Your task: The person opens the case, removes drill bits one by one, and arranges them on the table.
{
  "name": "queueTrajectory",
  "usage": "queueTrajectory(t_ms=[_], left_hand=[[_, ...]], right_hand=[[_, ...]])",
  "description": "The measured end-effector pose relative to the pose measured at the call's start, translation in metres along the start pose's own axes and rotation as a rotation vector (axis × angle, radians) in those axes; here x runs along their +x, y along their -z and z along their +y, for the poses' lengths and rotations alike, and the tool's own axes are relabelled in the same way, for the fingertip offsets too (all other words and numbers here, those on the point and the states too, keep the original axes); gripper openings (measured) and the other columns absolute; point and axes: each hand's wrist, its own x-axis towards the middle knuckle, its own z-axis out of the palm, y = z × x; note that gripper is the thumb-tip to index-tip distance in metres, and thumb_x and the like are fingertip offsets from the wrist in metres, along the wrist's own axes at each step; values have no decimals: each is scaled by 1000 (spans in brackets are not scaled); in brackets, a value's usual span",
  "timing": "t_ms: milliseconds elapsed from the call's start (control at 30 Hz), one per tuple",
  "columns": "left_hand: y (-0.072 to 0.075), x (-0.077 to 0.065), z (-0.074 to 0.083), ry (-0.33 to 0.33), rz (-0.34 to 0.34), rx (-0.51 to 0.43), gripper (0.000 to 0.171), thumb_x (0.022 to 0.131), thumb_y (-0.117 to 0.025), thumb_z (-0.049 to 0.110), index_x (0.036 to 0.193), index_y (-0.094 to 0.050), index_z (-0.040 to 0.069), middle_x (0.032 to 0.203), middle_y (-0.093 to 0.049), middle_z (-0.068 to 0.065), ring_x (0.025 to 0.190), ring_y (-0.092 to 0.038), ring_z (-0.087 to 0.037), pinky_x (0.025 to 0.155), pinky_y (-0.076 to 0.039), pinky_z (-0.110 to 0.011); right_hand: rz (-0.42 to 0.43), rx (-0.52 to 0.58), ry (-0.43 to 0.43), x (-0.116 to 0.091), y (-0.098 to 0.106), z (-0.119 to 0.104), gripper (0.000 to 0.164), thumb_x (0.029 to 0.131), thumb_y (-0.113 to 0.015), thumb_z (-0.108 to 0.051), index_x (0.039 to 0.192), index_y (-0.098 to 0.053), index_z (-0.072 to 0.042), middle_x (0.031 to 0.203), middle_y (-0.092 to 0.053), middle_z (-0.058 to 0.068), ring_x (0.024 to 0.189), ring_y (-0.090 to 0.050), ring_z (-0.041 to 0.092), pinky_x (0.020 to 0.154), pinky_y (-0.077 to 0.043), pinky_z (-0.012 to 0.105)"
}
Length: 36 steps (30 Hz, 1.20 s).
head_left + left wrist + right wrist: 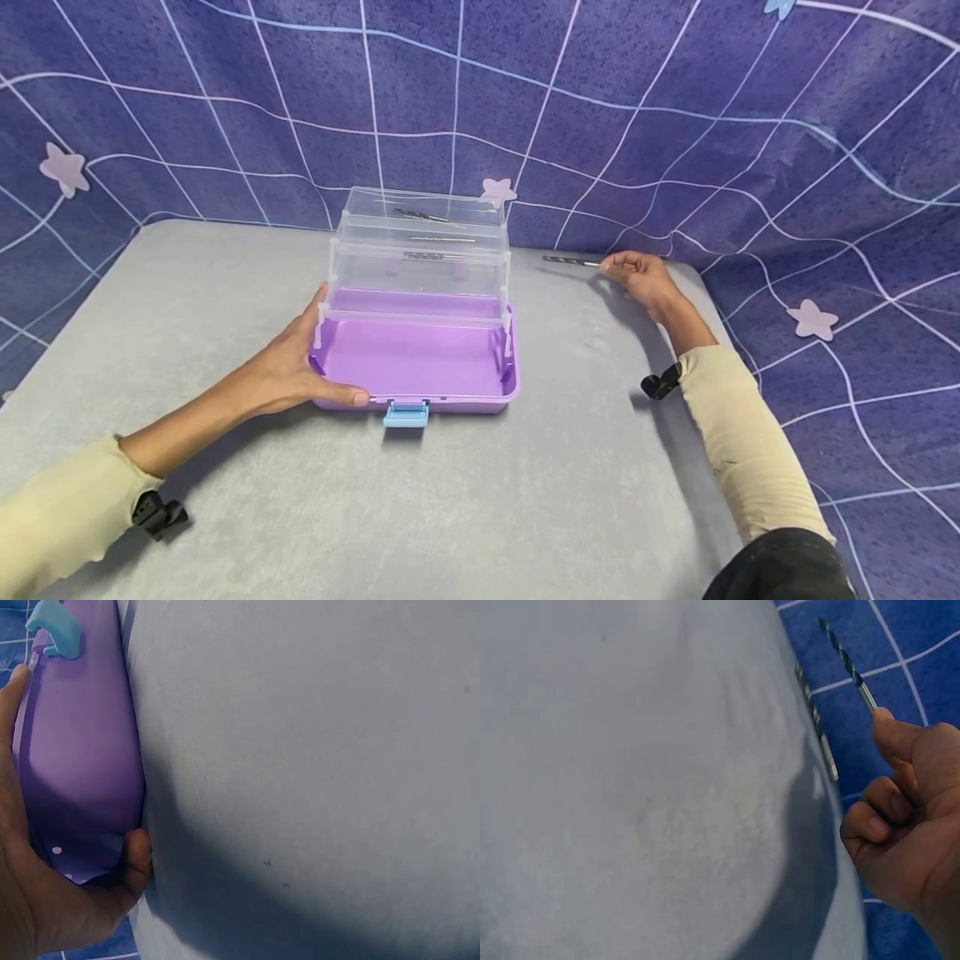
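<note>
So the drill bit [844, 660] is up in the right hand [641, 279], pinched by its plain end, at the upper right of the head view, just above the surface's far edge. Fingers cover the tail of it. A second bit [817, 724] lies along that edge, clear in the right wrist view but pretty hard to separate from the first one in the head view.

Mid-frame there's an open purple box [412, 358], and the left hand [296, 367] has a grip on its left side, thumb over the front rim. Clear tiered trays [360, 271] rise over the box's back half, kinda covering that part, with three more bits [412, 214] spread across them. A light blue latch [406, 414] hangs off the front.

Surface [465, 517] is mottled grey, with arm shadows on it. Behind and to the sides hangs purple-blue cloth [600, 125] with wavy grid lines and stars. Both cream sleeves [738, 433] have black gadgets [661, 382] at the cuffs, and something black [783, 567] pokes in at bottom right.
</note>
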Motion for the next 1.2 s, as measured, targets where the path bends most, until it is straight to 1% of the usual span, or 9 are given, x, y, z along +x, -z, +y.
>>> queueTrajectory(t_ms=[133, 267, 400, 600, 700, 800, 933, 1100, 1200], left_hand=[[1, 0, 1, 8, -4, 18, 171, 66, -113, 38, 179, 15, 41, 184, -34, -14, 155, -49, -39, 130, -32, -78], [1, -1, 1, 13, -6, 24, 172, 66, -113, 38, 179, 17, 40, 185, -31, -15, 156, -49, -40, 131, -31, -78], [-1, 0, 0, -2, 5, -13, 170, 64, -114, 33, 180, 9, 43, 181, -40, -11, 150, -55, -38, 129, -37, -74], [-2, 1, -2, -23, 10, -55, 167, 63, -115, 27, 180, 3, 47, 174, -48, -6, 141, -63, -36, 122, -47, -68], [-3, 2, -2, -25, 9, -61, 166, 63, -115, 26, 179, 2, 51, 173, -48, -6, 140, -64, -37, 120, -49, -68], [-3, 2, -2, -26, 10, -60, 166, 63, -115, 26, 179, 2, 52, 175, -47, -5, 139, -64, -36, 119, -49, -67], [-3, 2, -2, -26, 10, -57, 168, 63, -115, 27, 180, 4, 48, 176, -45, -6, 139, -65, -36, 118, -51, -65], [-3, 1, -3, -25, 12, -44, 169, 63, -115, 28, 181, 5, 44, 177, -44, -7, 141, -64, -37, 120, -49, -68], [-2, 1, -3, -21, 10, -32, 169, 64, -114, 31, 181, 7, 44, 178, -44, -8, 142, -63, -37, 123, -47, -70]], right_hand=[[-12, -34, -19, 5, 1, 9, 8, 112, -73, -26, 114, -75, -19, 75, -60, -21, 71, -46, 1, 64, -40, 20], [-9, -58, -31, 8, 2, 13, 8, 112, -72, -27, 114, -74, -20, 79, -62, -22, 71, -47, 0, 64, -41, 21], [-9, -58, -41, 10, 3, 15, 7, 112, -72, -27, 112, -76, -22, 76, -57, -22, 71, -47, 1, 63, -42, 22], [-31, -19, -39, 15, 3, 15, 17, 112, -73, -20, 122, -72, -7, 65, -45, -18, 57, -40, 1, 51, -35, 20], [-15, -52, -62, 18, 2, 15, 17, 112, -73, -23, 121, -70, -8, 64, -43, -18, 54, -39, 1, 49, -34, 20], [-7, -110, -78, 22, 2, 15, 21, 112, -74, -27, 122, -70, -9, 65, -44, -19, 53, -38, 1, 49, -34, 20], [-2, -160, -91, 25, 0, 16, 31, 111, -74, -30, 129, -71, -5, 66, -46, -19, 53, -38, 0, 49, -35, 20], [12, -179, -116, 26, 0, 15, 39, 110, -76, -34, 135, -72, -5, 70, -50, -18, 52, -37, 0, 49, -34, 21], [20, -162, -133, 27, 1, 15, 37, 109, -78, -35, 134, -74, -8, 72, -51, -18, 52, -36, 0, 49, -34, 21]])
